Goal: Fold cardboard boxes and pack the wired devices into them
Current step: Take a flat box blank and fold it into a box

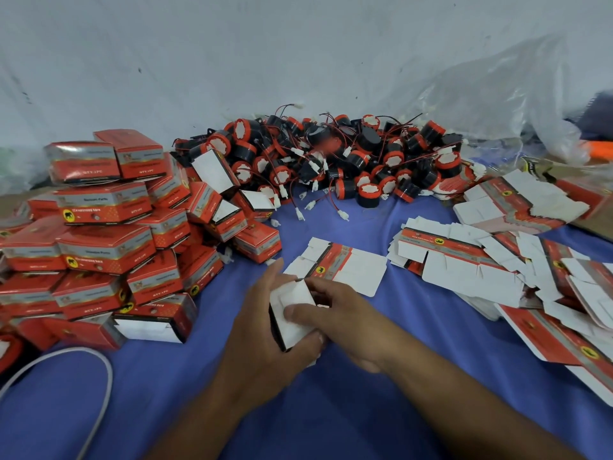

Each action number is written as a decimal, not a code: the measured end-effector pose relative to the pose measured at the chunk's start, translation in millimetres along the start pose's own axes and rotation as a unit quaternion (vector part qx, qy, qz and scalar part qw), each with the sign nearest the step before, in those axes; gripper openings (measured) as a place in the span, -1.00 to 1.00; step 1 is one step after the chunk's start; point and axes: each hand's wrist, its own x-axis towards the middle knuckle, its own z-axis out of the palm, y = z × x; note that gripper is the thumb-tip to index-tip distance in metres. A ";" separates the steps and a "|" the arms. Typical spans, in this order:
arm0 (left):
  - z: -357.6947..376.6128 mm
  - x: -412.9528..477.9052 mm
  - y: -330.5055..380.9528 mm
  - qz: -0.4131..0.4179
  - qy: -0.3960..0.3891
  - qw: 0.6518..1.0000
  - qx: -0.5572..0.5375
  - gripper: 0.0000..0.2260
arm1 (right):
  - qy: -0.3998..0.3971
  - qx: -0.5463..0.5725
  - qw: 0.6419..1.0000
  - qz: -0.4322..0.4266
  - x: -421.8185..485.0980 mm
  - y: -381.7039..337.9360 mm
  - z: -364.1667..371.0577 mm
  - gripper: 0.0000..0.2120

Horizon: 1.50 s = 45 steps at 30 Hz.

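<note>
Left hand (265, 330) and right hand (341, 323), close together, grip one box (292, 310) over blue cloth (159, 376); white flap end faces camera, long axis hidden. One flat blank (345, 263) just behind box; dozens of folded boxes (106, 247) left, device heap (331, 161) behind, blanks pile (481, 260) right.

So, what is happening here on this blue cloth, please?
A person holds a small cardboard box with a white end flap in both hands. The left hand grips it from the side, and the right hand presses its thumb on the flap. At the left, folded red boxes are piled. The black-and-red round wired devices lie heaped behind, and flat unfolded box blanks are spread at the right.
</note>
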 end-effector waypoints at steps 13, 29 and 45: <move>-1.1 0.4 0.0 0.050 0.024 0.996 0.066 -0.35 | 0.003 -0.037 0.999 -0.011 -4.7 -4.5 0.2 -0.77; 11.8 -3.6 10.5 0.063 0.093 0.987 0.115 -0.26 | 0.060 0.044 0.997 0.034 0.6 1.6 13.8 -0.46; 9.3 -3.2 1.0 0.098 0.062 0.985 0.129 -0.27 | 0.004 -0.047 0.997 -0.069 3.2 8.8 5.1 -0.52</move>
